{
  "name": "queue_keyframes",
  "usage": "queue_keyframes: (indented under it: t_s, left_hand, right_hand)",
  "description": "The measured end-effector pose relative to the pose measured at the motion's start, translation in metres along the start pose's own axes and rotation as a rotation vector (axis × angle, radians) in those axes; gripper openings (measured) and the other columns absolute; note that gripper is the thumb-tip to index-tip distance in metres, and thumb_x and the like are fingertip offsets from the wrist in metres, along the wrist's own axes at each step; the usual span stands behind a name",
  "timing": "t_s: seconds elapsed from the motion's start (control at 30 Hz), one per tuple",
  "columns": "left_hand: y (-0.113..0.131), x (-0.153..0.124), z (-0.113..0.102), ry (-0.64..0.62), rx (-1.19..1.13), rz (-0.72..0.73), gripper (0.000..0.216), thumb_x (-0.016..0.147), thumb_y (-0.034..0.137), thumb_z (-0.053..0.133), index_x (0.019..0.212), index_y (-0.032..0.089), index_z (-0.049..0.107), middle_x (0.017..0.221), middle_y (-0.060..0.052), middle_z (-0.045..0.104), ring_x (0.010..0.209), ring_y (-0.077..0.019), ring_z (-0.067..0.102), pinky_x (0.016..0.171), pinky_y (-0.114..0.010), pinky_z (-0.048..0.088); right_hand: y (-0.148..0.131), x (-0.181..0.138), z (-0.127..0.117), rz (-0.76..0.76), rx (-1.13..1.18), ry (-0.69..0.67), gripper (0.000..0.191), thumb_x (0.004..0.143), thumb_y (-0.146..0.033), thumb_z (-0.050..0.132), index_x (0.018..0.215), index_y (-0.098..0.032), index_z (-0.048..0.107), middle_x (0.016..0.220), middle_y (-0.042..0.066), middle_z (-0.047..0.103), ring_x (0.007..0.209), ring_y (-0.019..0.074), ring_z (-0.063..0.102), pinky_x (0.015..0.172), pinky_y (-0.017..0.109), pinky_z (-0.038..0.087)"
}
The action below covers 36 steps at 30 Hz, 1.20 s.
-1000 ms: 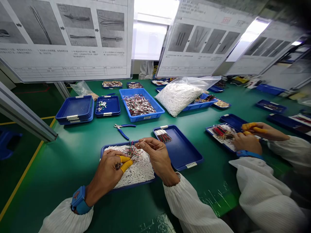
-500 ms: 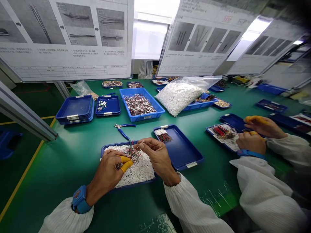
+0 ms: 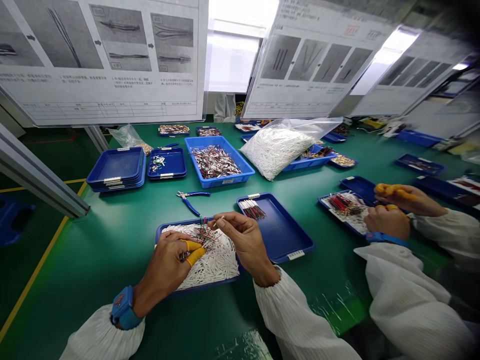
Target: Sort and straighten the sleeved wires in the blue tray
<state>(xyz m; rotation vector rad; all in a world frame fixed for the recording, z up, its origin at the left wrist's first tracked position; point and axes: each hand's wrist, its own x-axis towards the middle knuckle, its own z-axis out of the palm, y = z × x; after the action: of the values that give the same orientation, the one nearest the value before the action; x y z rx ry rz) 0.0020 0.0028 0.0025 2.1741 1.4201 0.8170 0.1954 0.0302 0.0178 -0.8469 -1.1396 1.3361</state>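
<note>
My left hand (image 3: 168, 262), with yellow finger cots, is closed on a bundle of red and green wires (image 3: 202, 233) over a blue tray (image 3: 161, 230) heaped with white sleeves (image 3: 217, 260). My right hand (image 3: 243, 240) pinches one white sleeve (image 3: 220, 218) at the tips of the wires. To the right lies a second blue tray (image 3: 285, 235) with a few sleeved wires (image 3: 253, 209) in its far corner.
Blue-handled pliers (image 3: 189, 199) lie behind my tray. Further back stand stacked blue trays (image 3: 116, 167), a blue bin of wires (image 3: 215, 161) and a bag of white sleeves (image 3: 277, 145). A co-worker's hands (image 3: 390, 210) work at a tray on the right. Instruction sheets (image 3: 101, 60) hang overhead.
My hands have barely moved; the right fingers shifted slightly at the wire tips. The co-worker's hands moved over their tray.
</note>
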Motion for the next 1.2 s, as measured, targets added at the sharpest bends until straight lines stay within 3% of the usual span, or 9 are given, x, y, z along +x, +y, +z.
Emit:
queue_keyframes:
  t_s: [0.4,0.53,0.63,0.7,0.77,0.83,0.97,1.13,1.2]
  left_hand:
    - [0.001,0.001,-0.001,0.008,-0.007,0.0,0.011,0.086,0.028,0.07,0.085,0.03,0.08,0.093,-0.001,0.08,0.096,-0.0262,0.071,0.094,-0.05,0.046]
    - [0.0,0.001,-0.003,0.072,-0.052,-0.002,0.009,0.083,0.028,0.074,0.087,0.031,0.081,0.09,-0.001,0.08,0.094,-0.0261,0.071,0.094,-0.05,0.048]
    - [0.0,0.002,-0.006,0.194,-0.18,-0.066,0.01,0.084,0.031,0.073,0.087,0.028,0.082,0.089,-0.003,0.079,0.091,-0.0247,0.071,0.086,-0.043,0.055]
    - [0.001,0.002,-0.008,0.289,-0.274,-0.129,0.015,0.084,0.037,0.072,0.086,0.026,0.082,0.089,-0.004,0.078,0.089,-0.0237,0.071,0.077,-0.037,0.058]
    - [0.001,0.001,-0.009,0.33,-0.329,-0.162,0.017,0.084,0.038,0.072,0.085,0.024,0.082,0.089,-0.005,0.078,0.087,-0.0231,0.072,0.072,-0.034,0.059]
    - [0.001,0.001,-0.008,0.318,-0.349,-0.142,0.015,0.083,0.035,0.072,0.086,0.024,0.082,0.089,-0.005,0.078,0.086,-0.0227,0.072,0.07,-0.032,0.059]
    - [0.002,0.0,-0.003,0.248,-0.279,-0.047,0.011,0.083,0.029,0.073,0.088,0.026,0.082,0.088,-0.004,0.078,0.087,-0.0225,0.071,0.076,-0.036,0.058]
    - [0.004,-0.002,0.0,0.199,-0.213,-0.009,0.01,0.082,0.027,0.076,0.09,0.03,0.082,0.092,-0.002,0.078,0.092,-0.0232,0.07,0.083,-0.04,0.055]
    - [0.004,-0.002,0.0,0.193,-0.211,-0.015,0.011,0.082,0.029,0.077,0.092,0.03,0.081,0.095,-0.002,0.078,0.094,-0.0237,0.069,0.084,-0.04,0.054]
  right_hand:
    - [0.002,-0.002,0.0,-0.013,-0.1,-0.068,0.02,0.084,-0.039,0.078,0.095,-0.022,0.08,0.09,0.006,0.08,0.088,0.0237,0.074,0.085,0.04,0.059]
    - [0.001,-0.001,-0.003,-0.077,-0.134,0.046,0.023,0.086,-0.041,0.074,0.101,-0.025,0.081,0.101,0.006,0.08,0.093,0.0247,0.073,0.09,0.043,0.058]
    - [-0.002,0.001,-0.009,-0.127,-0.126,0.138,0.02,0.087,-0.041,0.073,0.097,-0.026,0.081,0.099,0.005,0.08,0.094,0.0245,0.073,0.09,0.043,0.057]
    - [-0.005,0.001,-0.011,-0.106,-0.191,0.036,0.016,0.087,-0.039,0.074,0.091,-0.025,0.081,0.092,0.005,0.079,0.09,0.0237,0.072,0.087,0.04,0.057]
    - [-0.008,-0.001,-0.011,-0.058,-0.287,-0.165,0.015,0.085,-0.037,0.077,0.084,-0.023,0.081,0.085,0.004,0.078,0.085,0.0226,0.071,0.081,0.038,0.057]
    - [-0.008,-0.003,-0.007,-0.026,-0.312,-0.268,0.015,0.081,-0.036,0.08,0.086,-0.022,0.081,0.084,0.004,0.077,0.08,0.0216,0.07,0.075,0.036,0.056]
    - [0.001,-0.005,0.005,0.0,-0.158,-0.159,0.026,0.077,-0.035,0.084,0.099,-0.023,0.079,0.082,0.002,0.072,0.073,0.0181,0.066,0.066,0.032,0.055]
    - [0.008,-0.005,0.011,-0.02,-0.065,-0.165,0.014,0.075,-0.034,0.086,0.072,-0.023,0.078,0.079,0.003,0.069,0.078,0.0191,0.064,0.067,0.031,0.055]
    - [0.007,-0.005,0.011,-0.02,-0.038,-0.139,0.014,0.076,-0.033,0.085,0.07,-0.023,0.077,0.077,0.002,0.068,0.076,0.0178,0.062,0.067,0.03,0.053]
